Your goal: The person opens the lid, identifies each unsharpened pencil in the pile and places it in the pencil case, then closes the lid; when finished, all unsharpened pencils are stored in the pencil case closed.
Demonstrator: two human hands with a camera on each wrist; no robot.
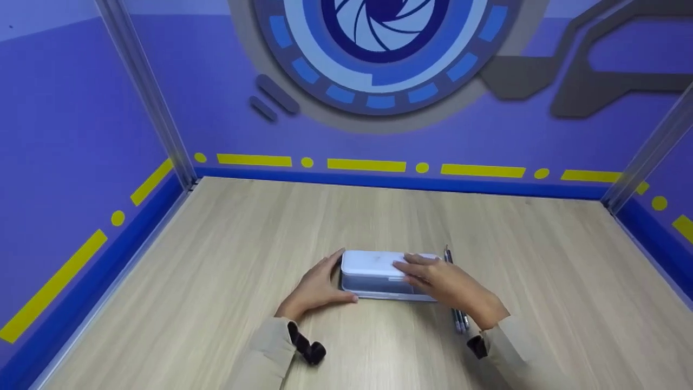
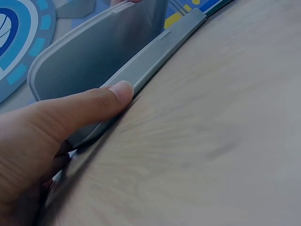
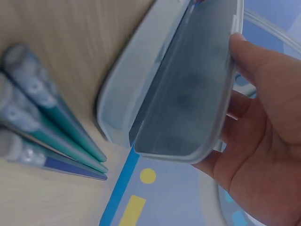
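A pale, translucent hinged pencil case (image 1: 373, 264) lies on the table with its lid (image 3: 188, 94) partly raised from the base (image 3: 129, 80). My left hand (image 1: 318, 286) grips the left end of the base. Its thumb (image 2: 113, 96) presses on the front rim. At the right end, my right hand (image 1: 455, 284) holds the lid's edge, thumb on the front edge and fingers behind it in the right wrist view. Beside the case, close to the right wrist, lie three pencils (image 1: 461, 320), two green and one blue, with eraser ends (image 3: 11, 143) toward me.
The wood-grain table (image 1: 260, 227) is bounded by a blue printed back wall (image 1: 216, 124) and side walls. Metal posts (image 1: 157, 103) stand at the back corners. Each sleeve (image 1: 265, 346) has a black strap at the cuff.
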